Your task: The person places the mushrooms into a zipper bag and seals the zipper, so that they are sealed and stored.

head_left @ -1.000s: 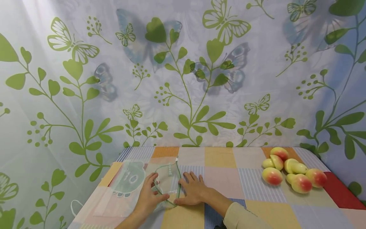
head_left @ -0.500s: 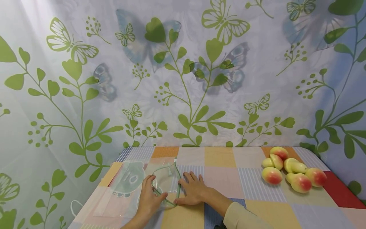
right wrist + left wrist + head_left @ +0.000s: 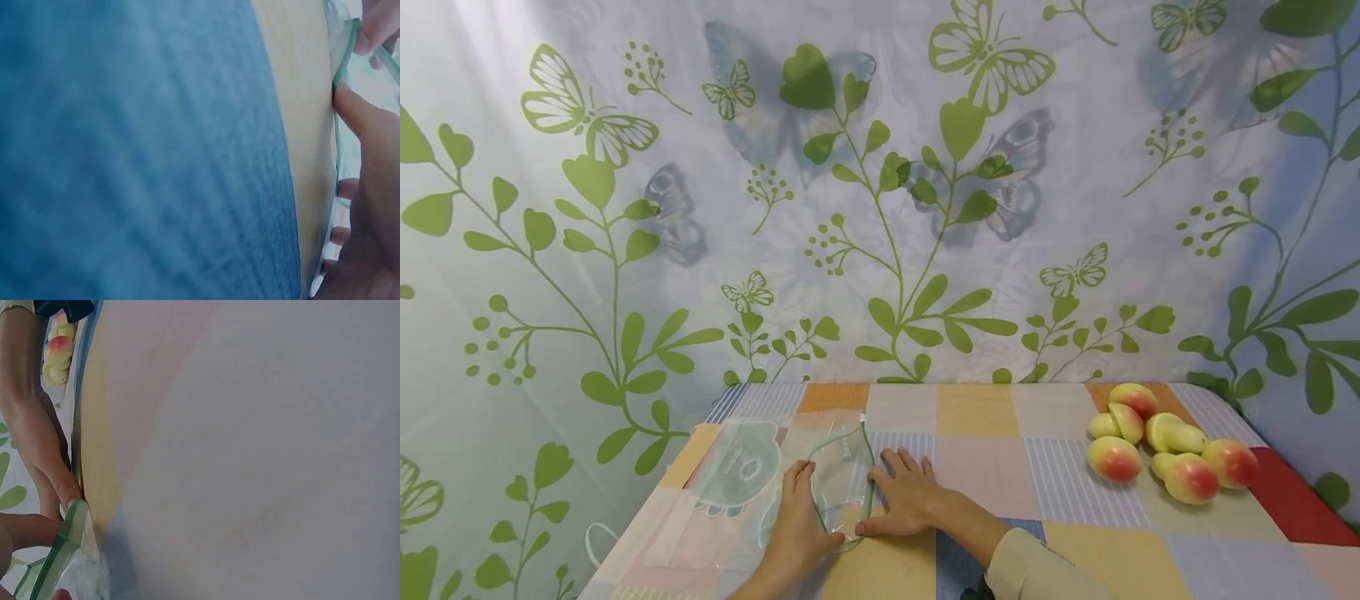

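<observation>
Lower left of the head view, a clear, green-rimmed plastic bag (image 3: pixel 748 479) gapes: the right hand (image 3: pixel 906 502), fingers spread, rests on its right rim (image 3: pixel 869 497); the left hand (image 3: pixel 800 518) pinches the opposite one. Even outward tension should work best.

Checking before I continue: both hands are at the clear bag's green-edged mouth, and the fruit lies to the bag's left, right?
Not quite: the fruit lies to the right of the clear bag, as the head view shows. The rest stands.
</observation>
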{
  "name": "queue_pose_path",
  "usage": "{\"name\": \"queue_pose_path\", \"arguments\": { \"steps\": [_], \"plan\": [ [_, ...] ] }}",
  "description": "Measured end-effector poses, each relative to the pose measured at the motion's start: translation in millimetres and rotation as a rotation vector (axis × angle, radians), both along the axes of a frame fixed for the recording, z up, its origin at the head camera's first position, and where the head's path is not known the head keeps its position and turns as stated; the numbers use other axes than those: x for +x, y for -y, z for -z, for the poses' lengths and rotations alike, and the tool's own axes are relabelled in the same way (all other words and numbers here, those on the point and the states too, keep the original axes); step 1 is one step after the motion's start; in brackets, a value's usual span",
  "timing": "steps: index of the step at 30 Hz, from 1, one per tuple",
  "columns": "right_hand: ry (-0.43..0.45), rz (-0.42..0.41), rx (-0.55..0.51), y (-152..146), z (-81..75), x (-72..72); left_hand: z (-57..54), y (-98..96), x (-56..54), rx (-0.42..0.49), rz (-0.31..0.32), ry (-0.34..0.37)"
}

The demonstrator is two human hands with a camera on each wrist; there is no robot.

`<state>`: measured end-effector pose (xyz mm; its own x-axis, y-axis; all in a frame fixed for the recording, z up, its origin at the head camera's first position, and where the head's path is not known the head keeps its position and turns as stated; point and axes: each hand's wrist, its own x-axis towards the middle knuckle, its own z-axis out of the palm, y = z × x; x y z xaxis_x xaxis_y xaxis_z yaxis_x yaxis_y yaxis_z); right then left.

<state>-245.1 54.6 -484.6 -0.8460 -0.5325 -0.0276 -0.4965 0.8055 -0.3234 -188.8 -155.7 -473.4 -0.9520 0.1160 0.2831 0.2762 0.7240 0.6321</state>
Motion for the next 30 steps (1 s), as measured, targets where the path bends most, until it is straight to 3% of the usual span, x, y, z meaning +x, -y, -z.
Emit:
{"name": "queue_pose_path", "arguments": {
  "steps": [8,22,30],
  "plan": [
    [0.014,-0.004,-0.029,-0.4,1.3,-3.7,5.2,1.3,1.3,-0.059,0.029,-0.011],
    [0.026,-0.049,-0.114,-11.3,-6.6,-4.7,1.4,1.0,-0.6,-0.113,0.067,0.015],
    [-0.048,-0.136,-0.188,-23.6,-15.7,-9.0,0.0,1.6,-1.5,-0.094,0.086,0.009]
  ]
}}
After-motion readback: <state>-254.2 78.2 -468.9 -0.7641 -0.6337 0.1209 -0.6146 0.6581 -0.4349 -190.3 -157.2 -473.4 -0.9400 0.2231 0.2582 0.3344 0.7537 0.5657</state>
